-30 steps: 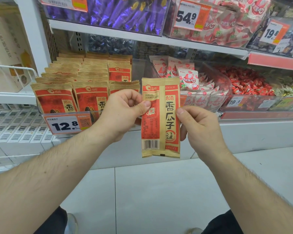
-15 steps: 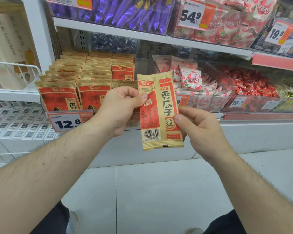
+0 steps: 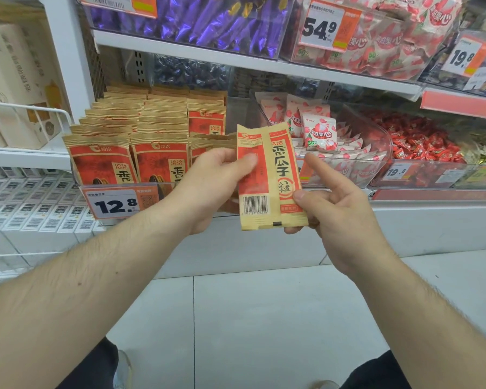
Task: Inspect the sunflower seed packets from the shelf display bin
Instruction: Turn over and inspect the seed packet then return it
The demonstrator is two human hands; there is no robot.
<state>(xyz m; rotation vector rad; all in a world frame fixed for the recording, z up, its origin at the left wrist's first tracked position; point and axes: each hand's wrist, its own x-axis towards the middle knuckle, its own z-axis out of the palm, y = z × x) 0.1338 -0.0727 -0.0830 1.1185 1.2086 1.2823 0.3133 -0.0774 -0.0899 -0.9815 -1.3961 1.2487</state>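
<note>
Showing its barcode side, the seed packet [image 3: 270, 178], printed 香瓜子, is pinched by left hand [image 3: 211, 186] and right hand [image 3: 340, 217]; bin tag [image 3: 114, 204], left, reads 12.8.

Bin tag [image 3: 112, 204] reads 12.8; upper tags [image 3: 321, 28] 54.9, seemingly 19.8 [image 3: 465, 56].

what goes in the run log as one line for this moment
stage: inspecting | left hand: holds seed packet | right hand: pinches packet's lower right corner, index finger raised | display bin: still stocked
</note>
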